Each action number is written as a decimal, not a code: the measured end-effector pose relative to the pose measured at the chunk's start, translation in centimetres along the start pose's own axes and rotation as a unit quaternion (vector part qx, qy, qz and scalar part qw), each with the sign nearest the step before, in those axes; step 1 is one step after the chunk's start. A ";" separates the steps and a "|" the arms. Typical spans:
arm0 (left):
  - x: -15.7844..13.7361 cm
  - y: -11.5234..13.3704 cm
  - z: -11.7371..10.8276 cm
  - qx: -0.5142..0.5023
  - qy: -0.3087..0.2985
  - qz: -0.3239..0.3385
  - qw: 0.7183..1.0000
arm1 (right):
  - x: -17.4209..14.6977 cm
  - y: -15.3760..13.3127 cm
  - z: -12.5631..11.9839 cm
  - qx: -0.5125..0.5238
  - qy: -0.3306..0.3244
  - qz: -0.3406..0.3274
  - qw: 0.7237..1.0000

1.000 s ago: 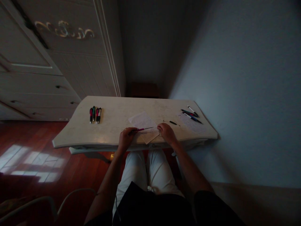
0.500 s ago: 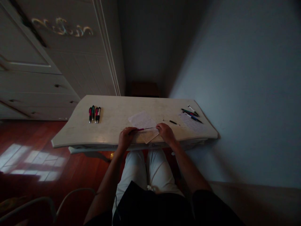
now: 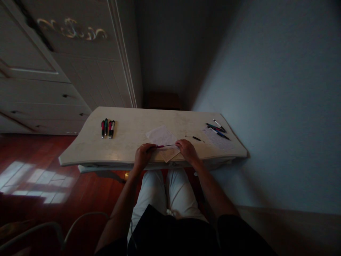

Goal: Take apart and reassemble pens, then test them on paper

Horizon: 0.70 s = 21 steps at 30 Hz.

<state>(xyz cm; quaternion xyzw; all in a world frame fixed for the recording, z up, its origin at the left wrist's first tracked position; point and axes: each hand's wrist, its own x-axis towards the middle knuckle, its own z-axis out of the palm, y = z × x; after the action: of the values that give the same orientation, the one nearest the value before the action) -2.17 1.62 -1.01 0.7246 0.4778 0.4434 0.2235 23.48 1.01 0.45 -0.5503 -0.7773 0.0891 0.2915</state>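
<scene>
My left hand (image 3: 144, 153) is closed around a pink pen barrel (image 3: 160, 146) over the front of the table. A thin dark pen refill (image 3: 168, 145) sticks out of the barrel toward the right. My right hand (image 3: 186, 149) pinches the refill's far end. Beneath both hands lie white paper sheets (image 3: 161, 134), one reaching over the table's front edge. Right of my right hand is a black pen part (image 3: 196, 138), with tiny pieces beside it too small to name.
Several assembled pens (image 3: 110, 128) stand in a row on the left of the white table (image 3: 128, 119). At the right, several more pens or pen parts (image 3: 218, 132) lie on a written sheet (image 3: 220, 142). A wall (image 3: 279, 124) borders the right side, a white cabinet (image 3: 106, 78) the back left.
My right hand has shifted very slightly left along the refill. Otherwise only the view has moved a little.
</scene>
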 end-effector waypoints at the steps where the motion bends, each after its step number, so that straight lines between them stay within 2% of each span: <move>1: 0.0 0.0 0.0 -0.002 0.000 0.001 1.000 | 0.1 -0.1 0.0 -0.001 -0.001 -0.001 1.000; 10: -0.1 0.1 -0.1 0.000 -0.005 -0.007 1.000 | 0.6 -1.4 0.6 -0.020 -0.011 -0.055 0.998; 21: -0.2 -0.2 0.0 -0.013 0.004 -0.001 1.000 | 0.6 -1.6 1.1 -0.011 -0.010 -0.054 0.998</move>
<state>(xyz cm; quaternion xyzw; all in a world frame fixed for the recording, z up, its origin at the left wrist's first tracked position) -2.35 1.53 -1.24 0.7194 0.4736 0.4523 0.2314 21.49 1.17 0.50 -0.5096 -0.8099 0.0699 0.2818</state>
